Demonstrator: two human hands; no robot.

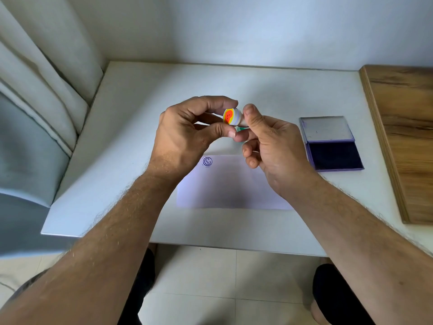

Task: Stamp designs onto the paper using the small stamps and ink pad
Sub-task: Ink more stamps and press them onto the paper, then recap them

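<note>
A small round white stamp point(232, 116) with an orange and yellow sticker on its end is held in the air above the table. My left hand point(187, 134) pinches it between index finger and thumb. My right hand point(269, 146) grips its other end with thumb and fingers; that end is hidden. Something small and green point(241, 129) peeks out below the stamp, between the fingers. Below my hands lies the white paper point(229, 186), with one blue round print point(207, 161) at its top left corner. The ink pad point(332, 148) sits open to the right, its dark blue pad facing up.
The white table point(131, 127) stands against a wall. A wooden board point(403, 137) lies along its right side. A grey-white cushioned seat point(35, 127) borders the left edge. My knees and a tiled floor show under the near edge.
</note>
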